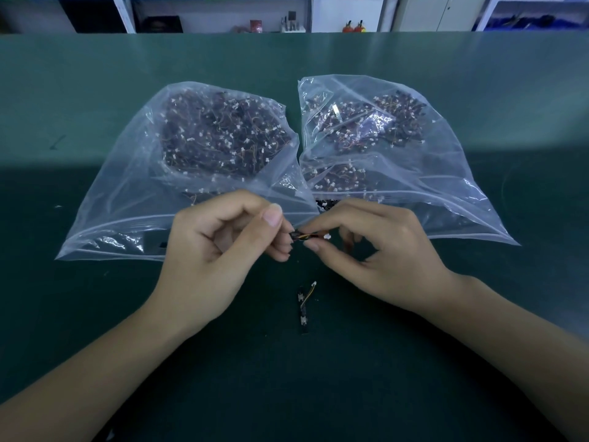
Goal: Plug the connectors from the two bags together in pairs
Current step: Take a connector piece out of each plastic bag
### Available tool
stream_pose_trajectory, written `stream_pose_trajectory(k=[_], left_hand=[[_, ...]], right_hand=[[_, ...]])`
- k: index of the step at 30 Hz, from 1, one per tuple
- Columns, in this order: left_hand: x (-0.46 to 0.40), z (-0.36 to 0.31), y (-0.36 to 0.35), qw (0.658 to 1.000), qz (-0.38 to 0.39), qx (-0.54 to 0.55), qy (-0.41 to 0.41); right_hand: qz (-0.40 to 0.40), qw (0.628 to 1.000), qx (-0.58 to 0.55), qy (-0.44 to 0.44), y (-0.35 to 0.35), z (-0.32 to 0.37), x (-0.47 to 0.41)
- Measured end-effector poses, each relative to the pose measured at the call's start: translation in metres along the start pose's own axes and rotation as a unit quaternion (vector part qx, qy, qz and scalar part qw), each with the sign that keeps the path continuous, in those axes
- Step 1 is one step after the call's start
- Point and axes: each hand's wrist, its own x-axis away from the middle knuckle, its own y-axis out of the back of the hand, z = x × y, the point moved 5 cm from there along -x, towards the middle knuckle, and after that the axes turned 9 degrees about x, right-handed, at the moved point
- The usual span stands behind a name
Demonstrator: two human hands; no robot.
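Two clear plastic bags lie side by side on the green table, the left bag and the right bag, each full of small dark wired connectors with white plugs. My left hand and my right hand meet in front of the bags. Between their fingertips is a small connector piece with black housing, yellow and orange wires and a white plug. Both hands pinch it, the left at the black end, the right along the wires. A joined connector pair lies on the table just below the hands.
The green table mat spreads wide on all sides. The bag mouths face me, near my hands. Beyond the far table edge stand white shelves with small items.
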Motion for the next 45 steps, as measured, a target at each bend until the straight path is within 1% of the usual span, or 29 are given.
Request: stream_pose_trajectory(k=[2, 4, 7, 10, 13, 18, 24, 33, 45], left_hand=[[-0.0007, -0.0008, 0.0000, 1.000, -0.001, -0.017, -0.008], [-0.0013, -0.0028, -0.0003, 0.997, 0.008, -0.073, -0.031], [-0.0015, -0.0042, 0.0002, 0.979, 0.016, -0.185, -0.080], [-0.0010, -0.0063, -0.0002, 0.959, 0.020, -0.254, -0.127], [-0.0009, -0.0071, 0.0003, 0.956, 0.014, -0.262, -0.132], [-0.0004, -0.0071, 0.0013, 0.954, 0.003, -0.268, -0.133], [0.0003, -0.0059, 0.0009, 0.952, 0.016, -0.274, -0.133], [0.0003, -0.0044, 0.0003, 0.951, 0.018, -0.276, -0.134], [0.0001, -0.0043, -0.0007, 0.947, 0.044, -0.288, -0.133]], right_hand=[[-0.005, 1.000, 0.001, -0.010, 0.0015, -0.0004, 0.0003], [-0.005, 1.000, -0.005, -0.019, 0.0024, -0.0009, 0.0004], [-0.007, 0.999, -0.017, -0.032, 0.0038, -0.0007, 0.0005], [-0.016, 0.999, -0.028, -0.036, 0.0048, 0.0010, 0.0005], [-0.024, 0.997, -0.059, -0.043, 0.0058, 0.0019, -0.0009], [-0.016, 0.984, -0.153, -0.092, 0.0032, -0.0004, -0.0019], [-0.022, 0.971, -0.205, -0.123, 0.0035, -0.0001, -0.0016], [-0.012, 0.976, -0.186, -0.113, 0.0030, 0.0013, -0.0029], [0.016, 0.978, -0.175, -0.110, 0.0008, -0.0025, -0.0025]])
